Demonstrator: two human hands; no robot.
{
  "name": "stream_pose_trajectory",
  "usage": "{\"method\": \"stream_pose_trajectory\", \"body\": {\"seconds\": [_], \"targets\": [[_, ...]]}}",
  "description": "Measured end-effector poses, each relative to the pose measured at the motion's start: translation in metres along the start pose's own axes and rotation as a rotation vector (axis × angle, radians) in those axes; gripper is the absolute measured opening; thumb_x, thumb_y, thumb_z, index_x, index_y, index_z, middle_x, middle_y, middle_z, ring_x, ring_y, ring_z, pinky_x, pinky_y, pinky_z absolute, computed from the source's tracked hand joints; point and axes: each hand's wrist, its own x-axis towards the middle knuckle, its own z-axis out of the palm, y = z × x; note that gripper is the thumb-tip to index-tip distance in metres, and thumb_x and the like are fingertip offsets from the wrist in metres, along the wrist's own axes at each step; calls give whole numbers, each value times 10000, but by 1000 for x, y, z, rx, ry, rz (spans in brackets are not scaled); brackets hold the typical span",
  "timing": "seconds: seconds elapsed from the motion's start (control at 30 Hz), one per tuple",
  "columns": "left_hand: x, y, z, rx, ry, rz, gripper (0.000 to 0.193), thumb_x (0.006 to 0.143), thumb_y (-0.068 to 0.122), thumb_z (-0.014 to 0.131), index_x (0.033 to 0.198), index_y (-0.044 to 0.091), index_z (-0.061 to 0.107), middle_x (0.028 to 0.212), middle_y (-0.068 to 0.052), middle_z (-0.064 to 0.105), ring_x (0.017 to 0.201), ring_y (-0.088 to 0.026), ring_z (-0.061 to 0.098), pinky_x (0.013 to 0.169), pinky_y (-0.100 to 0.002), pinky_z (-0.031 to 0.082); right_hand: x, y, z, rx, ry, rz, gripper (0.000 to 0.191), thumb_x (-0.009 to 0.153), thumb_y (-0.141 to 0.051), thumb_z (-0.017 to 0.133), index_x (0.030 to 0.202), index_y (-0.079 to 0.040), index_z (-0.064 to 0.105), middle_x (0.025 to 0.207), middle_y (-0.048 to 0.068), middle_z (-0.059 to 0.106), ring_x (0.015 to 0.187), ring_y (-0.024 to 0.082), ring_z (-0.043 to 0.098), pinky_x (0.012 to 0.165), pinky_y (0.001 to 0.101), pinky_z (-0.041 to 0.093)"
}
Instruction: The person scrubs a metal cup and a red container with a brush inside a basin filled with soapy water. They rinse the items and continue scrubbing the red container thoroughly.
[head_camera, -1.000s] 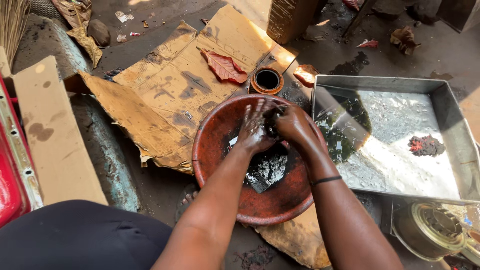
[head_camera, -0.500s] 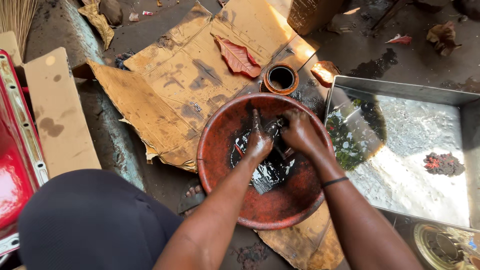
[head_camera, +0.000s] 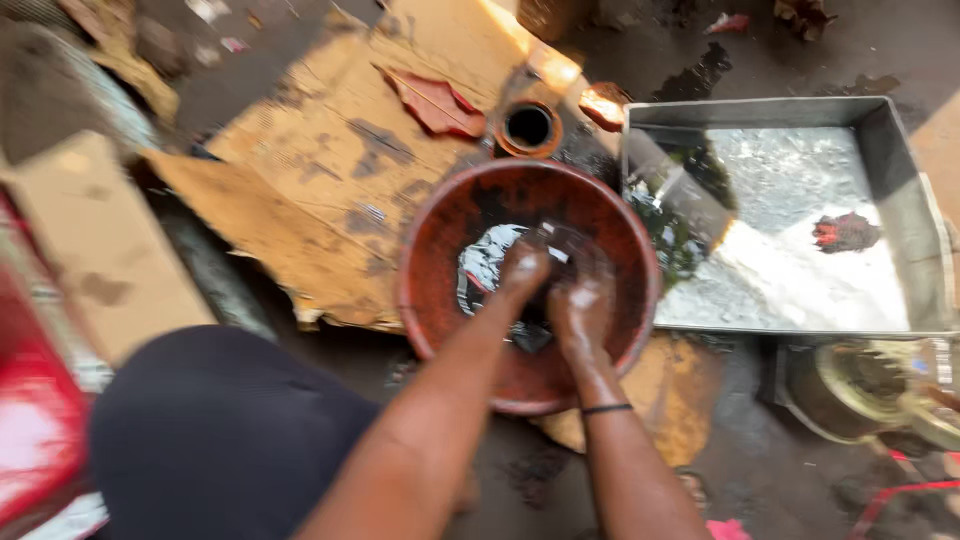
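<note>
Both hands are down inside the round reddish-brown bowl (head_camera: 430, 300), which sits on the ground close in front of the person's dark-clad knee (head_camera: 220, 440). The left hand (head_camera: 522, 272) and the right hand (head_camera: 582, 312) lie side by side over dark, shiny water and something glistening at the bottom. The view is blurred, so I cannot tell whether either grip is closed on anything or only pressing down. A thin dark band (head_camera: 606, 408) circles the right wrist.

The bowl's right rim nearly touches the near-left corner of a rectangular metal tray (head_camera: 905, 180), which holds pale wet residue and a small reddish lump (head_camera: 845, 232). Just beyond the bowl's far rim stands a small round can (head_camera: 528, 127) with an open dark mouth. Stained cardboard (head_camera: 320, 180) spreads to the left and behind, its torn edge running under the bowl's left side. There is open wet ground only toward the near right, beside a glass jar (head_camera: 870, 390).
</note>
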Motion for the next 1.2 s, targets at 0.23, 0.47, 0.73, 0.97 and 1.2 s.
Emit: {"method": "stream_pose_trajectory", "body": {"seconds": [0.23, 0.47, 0.73, 0.97, 1.2], "targets": [[-37, 17, -6, -96, -222, -42, 296, 943, 295, 550, 970, 71, 743, 1050, -196, 735, 952, -394, 701, 794, -474, 544, -11, 25, -16, 165, 20, -68, 461, 1004, -138, 584, 1424, 39, 516, 1379, 349, 569, 1266, 511, 540, 1081, 503, 441], [-44, 6, -13, 172, -106, 150, 324, 940, 290, 527, 1022, 88, 766, 1058, -224, 722, 969, -415, 681, 834, -492, 536, -31, 21, -29, 259, -99, -233, 505, 955, -78, 562, 1455, -30, 508, 1483, 252, 528, 1367, 443, 494, 1123, 474, 432], [-30, -26, -8, 105, 294, 69, 399, 965, 376, 548, 1160, 102, 763, 964, -292, 710, 891, -446, 662, 783, -522, 527, 17, 22, 13, 149, -114, -404, 350, 945, -122, 623, 1287, -50, 628, 1381, 197, 634, 1289, 415, 596, 1135, 530, 413], [-30, -38, -2, 176, 284, -56, 436, 969, 469, 576, 888, 72, 737, 770, -273, 697, 722, -452, 653, 647, -528, 509, 102, 27, 50, 124, -432, 262, 293, 1056, -221, 576, 1267, -19, 601, 1265, 303, 630, 1166, 477, 592, 999, 514, 483], [-23, -48, 2, 204, 352, -104, 502, 1036, 451, 481, 791, 78, 711, 663, -205, 678, 585, -425, 636, 574, -520, 507, 12, 12, 5, 187, -64, -606, 312, 1015, -108, 535, 1256, 38, 671, 1355, 236, 627, 1215, 454, 637, 1048, 527, 498]]}}
